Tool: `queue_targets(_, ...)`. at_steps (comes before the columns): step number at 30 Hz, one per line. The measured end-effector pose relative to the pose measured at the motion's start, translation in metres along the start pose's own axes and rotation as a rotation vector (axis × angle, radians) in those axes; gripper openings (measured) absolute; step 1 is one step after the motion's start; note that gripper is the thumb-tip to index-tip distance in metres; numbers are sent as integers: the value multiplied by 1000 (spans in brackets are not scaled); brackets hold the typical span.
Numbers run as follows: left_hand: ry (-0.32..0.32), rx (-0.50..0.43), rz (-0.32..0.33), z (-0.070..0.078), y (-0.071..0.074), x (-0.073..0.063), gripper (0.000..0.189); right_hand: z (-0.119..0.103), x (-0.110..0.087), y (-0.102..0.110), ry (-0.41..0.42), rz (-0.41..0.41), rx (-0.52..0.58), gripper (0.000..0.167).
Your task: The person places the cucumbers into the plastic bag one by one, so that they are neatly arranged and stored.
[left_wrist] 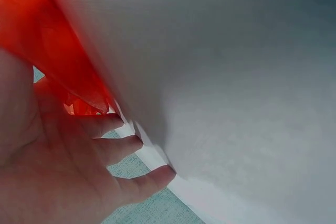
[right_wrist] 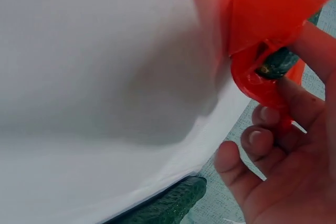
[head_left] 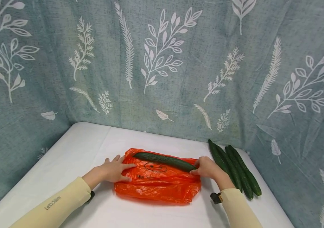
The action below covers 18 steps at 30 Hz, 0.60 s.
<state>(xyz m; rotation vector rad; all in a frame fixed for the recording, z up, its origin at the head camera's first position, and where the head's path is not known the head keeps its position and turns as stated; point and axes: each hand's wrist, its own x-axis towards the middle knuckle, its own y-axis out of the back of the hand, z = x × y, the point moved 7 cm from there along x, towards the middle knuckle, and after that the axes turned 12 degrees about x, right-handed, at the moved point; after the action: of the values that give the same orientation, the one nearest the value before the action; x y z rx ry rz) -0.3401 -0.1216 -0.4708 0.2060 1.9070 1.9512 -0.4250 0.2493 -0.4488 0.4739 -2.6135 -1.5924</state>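
A red-orange plastic bag (head_left: 153,191) with dark print lies on the white table in the head view. Along its far side, on top of the plastic, lies a long dark green cucumber (head_left: 164,160). My right hand (head_left: 208,167) grips the cucumber's right end; in the right wrist view the thumb and forefinger are around the cucumber tip (right_wrist: 278,64), with red plastic beside it. My left hand (head_left: 111,170) rests at the bag's left edge with its fingers spread. Its fingertips (left_wrist: 163,174) touch the tabletop in the left wrist view.
Several more cucumbers (head_left: 241,172) lie side by side on the table, right of my right hand. A blue-green curtain (head_left: 179,117) with white leaf prints surrounds the back and sides of the white table (head_left: 93,148).
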Motion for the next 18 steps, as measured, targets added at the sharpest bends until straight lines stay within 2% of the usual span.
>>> queue_targets(18,-6,13,5,1,2,-3,70,-6,-2,4,9,11,-107,34)
